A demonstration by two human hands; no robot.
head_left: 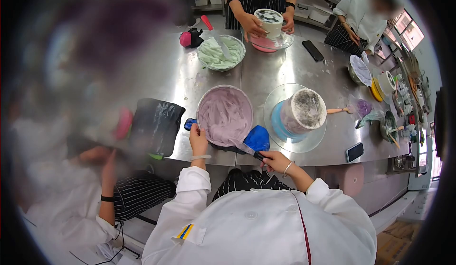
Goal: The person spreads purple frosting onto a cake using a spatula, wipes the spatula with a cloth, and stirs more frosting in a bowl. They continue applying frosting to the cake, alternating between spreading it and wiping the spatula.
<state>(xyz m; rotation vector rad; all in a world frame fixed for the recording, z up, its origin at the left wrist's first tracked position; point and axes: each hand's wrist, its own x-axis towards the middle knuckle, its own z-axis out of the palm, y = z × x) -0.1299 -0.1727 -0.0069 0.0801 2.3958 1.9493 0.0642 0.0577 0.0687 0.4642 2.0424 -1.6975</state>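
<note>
Head view: bowl [251, 110] of mauve cream is parked by the counter's [263, 72] near edge, likely for easy reach. Spatula [244, 146] is gripped by its black handle in the right hand [275, 162], blade at the near rim. Left hand [197, 140] is set at the left rim, probably for steadying; closed or not can't be told. Cake [306, 110] is stood on glass disc [308, 144], right of bowl.

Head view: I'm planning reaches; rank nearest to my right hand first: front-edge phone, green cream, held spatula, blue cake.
1. Spatula, in right hand
2. Blue cake, ahead-right
3. Phone, rightward
4. Green cream, ahead-left, farther across
</note>
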